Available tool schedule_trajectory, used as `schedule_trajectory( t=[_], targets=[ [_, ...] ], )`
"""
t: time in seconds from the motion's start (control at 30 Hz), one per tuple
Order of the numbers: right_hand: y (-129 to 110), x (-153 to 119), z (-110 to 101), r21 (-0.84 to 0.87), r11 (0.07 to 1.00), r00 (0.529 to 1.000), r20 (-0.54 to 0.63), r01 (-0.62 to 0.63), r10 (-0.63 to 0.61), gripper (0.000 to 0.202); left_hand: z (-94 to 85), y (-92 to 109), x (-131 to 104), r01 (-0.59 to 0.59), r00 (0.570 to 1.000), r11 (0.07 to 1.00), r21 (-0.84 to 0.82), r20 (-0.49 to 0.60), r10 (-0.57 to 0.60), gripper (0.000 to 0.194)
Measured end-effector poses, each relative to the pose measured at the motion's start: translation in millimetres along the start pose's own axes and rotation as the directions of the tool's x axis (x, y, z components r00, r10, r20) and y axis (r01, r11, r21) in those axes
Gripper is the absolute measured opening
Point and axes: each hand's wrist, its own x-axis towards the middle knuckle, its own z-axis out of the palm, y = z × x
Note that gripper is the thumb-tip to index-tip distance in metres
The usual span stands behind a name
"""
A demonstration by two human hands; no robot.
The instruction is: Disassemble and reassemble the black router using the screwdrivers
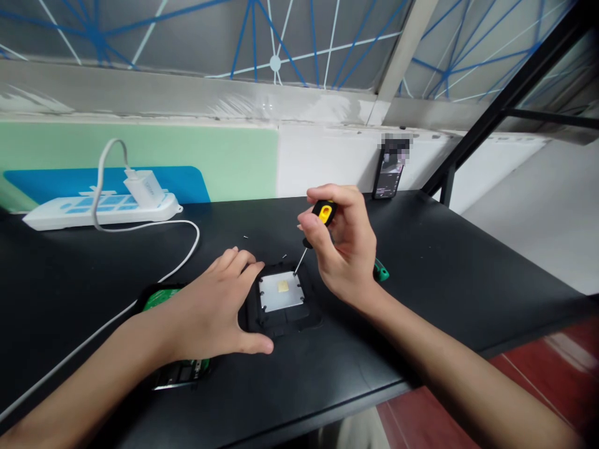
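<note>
My right hand point(344, 243) is closed round the black and yellow handle of a screwdriver point(324, 213). The tool's thin shaft slants down, its tip at the upper right corner of a silver metal plate point(281, 299). A small yellowish square pad point(283, 286) sits in the middle of that plate, which lies inside a black casing point(281, 324). With thumb and fingers spread, my left hand point(224, 308) rests along the casing's left edge. Partly hidden under my left forearm lies a green circuit board point(161, 297) in a black frame.
A white power strip point(107, 211) with a charger point(144, 189) and white cable point(194, 240) stands at the back left. A phone point(391, 168) leans on the wall. A green-handled item point(382, 270) lies behind my right hand. Small screws point(246, 236) lie on the black table point(449, 280).
</note>
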Motion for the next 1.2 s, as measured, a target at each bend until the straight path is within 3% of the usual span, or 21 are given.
schedule_trajectory(
  t=[0.13,0.3,0.47,0.7,0.9,1.2],
  targets=[
    [1.0,1.3,-0.1,-0.062,0.995,0.996,-0.034,0.081,-0.084,0.024,1.4,-1.4,-1.1,0.000,1.000,1.000,-0.007,0.001,0.000,0.096],
    [-0.5,-3.3,0.9,0.034,0.999,0.999,-0.003,-0.042,0.042,0.028,2.2,-2.0,-2.1,-0.010,0.999,1.000,-0.020,-0.030,0.009,0.094],
    [1.4,-5.8,1.6,0.130,0.988,0.996,0.024,-0.089,0.086,0.027,0.5,-0.4,-1.3,0.000,1.000,1.000,-0.006,-0.005,0.000,0.096],
    [2.1,-3.9,0.8,0.040,0.997,0.997,0.018,-0.072,0.071,0.025,1.0,-0.3,-0.4,0.003,1.000,1.000,0.011,0.008,-0.003,0.098],
    [4.8,-0.8,0.2,-0.041,0.999,0.999,-0.034,0.034,-0.035,0.028,-1.2,0.1,-0.7,0.005,1.000,1.000,-0.011,0.004,-0.005,0.096],
    [0.1,-5.9,-0.6,0.106,0.992,0.996,0.059,-0.073,0.067,0.030,-0.1,-0.6,-1.2,0.010,1.000,1.000,-0.009,0.009,-0.010,0.097]
  ],
)
